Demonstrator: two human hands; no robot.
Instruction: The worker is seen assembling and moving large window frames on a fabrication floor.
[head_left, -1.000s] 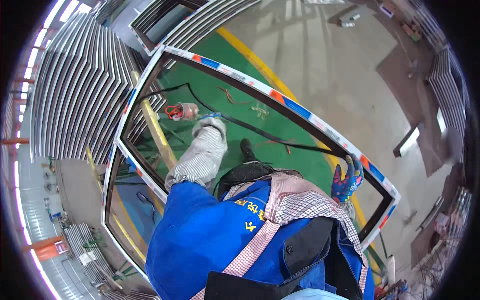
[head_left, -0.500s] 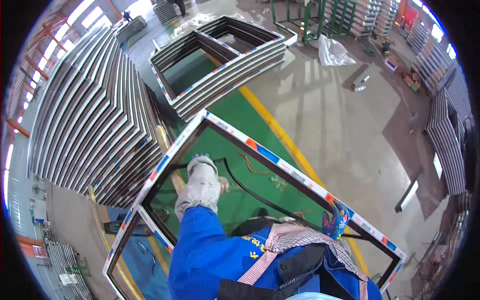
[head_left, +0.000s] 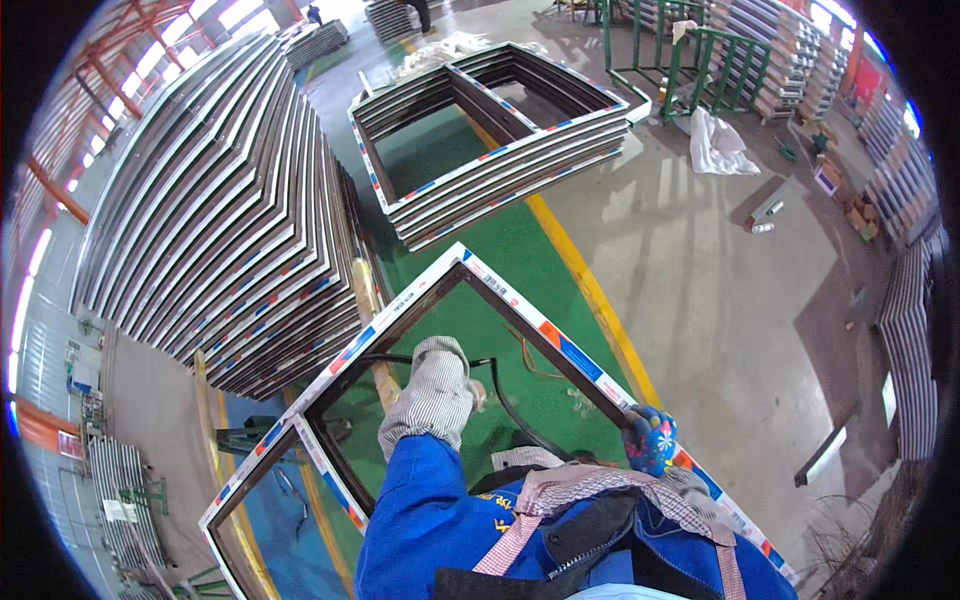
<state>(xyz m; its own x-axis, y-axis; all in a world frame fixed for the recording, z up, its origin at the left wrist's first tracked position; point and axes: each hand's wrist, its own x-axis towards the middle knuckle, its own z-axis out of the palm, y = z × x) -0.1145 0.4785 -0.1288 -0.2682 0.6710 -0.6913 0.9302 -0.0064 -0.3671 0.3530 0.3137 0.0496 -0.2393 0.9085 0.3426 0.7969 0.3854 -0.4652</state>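
A window frame (head_left: 565, 345) with dark profiles and white, red and blue protective film is tilted in front of me, a crossbar (head_left: 330, 472) dividing it. My right hand (head_left: 650, 440), in a blue flowered glove, is wrapped round its right-hand rail. My left arm, in a blue sleeve with a grey striped cuff cover (head_left: 430, 395), reaches over the larger opening. The cuff hides the left hand's fingers, so its grip cannot be made out. A thin black hose or cable (head_left: 510, 400) shows through the opening.
A tall stack of frames (head_left: 220, 220) leans at the left. Further frames lie piled flat (head_left: 520, 170) ahead. A yellow line (head_left: 590, 290) borders the green floor. Green metal racks (head_left: 730, 75), white sheeting (head_left: 718, 145) and stacked profiles (head_left: 915, 340) stand or lie to the right.
The view has shifted, and the frame's far corner appears further right and lower. My right hand grips nearer that corner. Left fingertips that peeked past the cuff are hidden now.
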